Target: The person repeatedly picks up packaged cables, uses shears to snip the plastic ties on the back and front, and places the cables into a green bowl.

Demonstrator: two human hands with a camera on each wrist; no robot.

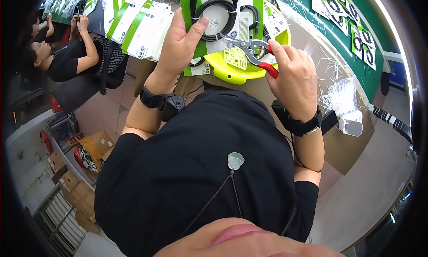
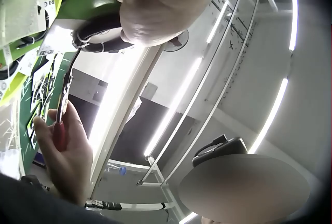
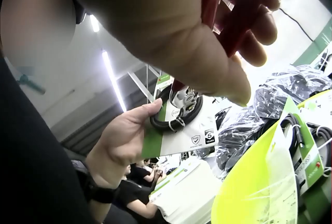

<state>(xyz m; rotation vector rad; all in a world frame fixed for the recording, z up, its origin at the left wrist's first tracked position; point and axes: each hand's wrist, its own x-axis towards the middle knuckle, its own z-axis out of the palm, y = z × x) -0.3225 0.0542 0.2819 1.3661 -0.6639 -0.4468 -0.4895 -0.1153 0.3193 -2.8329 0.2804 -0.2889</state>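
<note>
My left hand (image 1: 176, 47) grips a green and white card (image 1: 217, 46) along its side, thumb over the front. A coiled black cable (image 1: 232, 21) with two plugs lies on the card, bound with thin white ties. In my right hand (image 1: 295, 76) is a pair of red-handled cutters (image 1: 269, 69). Their metal tips lie right at the lower tie of the coil. The right wrist view shows the cutters' head over the cable (image 3: 161, 124), with my left hand (image 3: 116, 138) behind at the card's edge. Part of the card is hidden by my thumb.
A yellow basket (image 1: 229, 75) holding more carded cables stands just beyond my hands. Stacked cards (image 1: 145, 29) lie to the left. On the green mat (image 1: 312, 27) at right are carded cables and scattered white ties. A clear bag (image 1: 343, 94) lies near my right wrist. Another person (image 1: 67, 61) sits at left.
</note>
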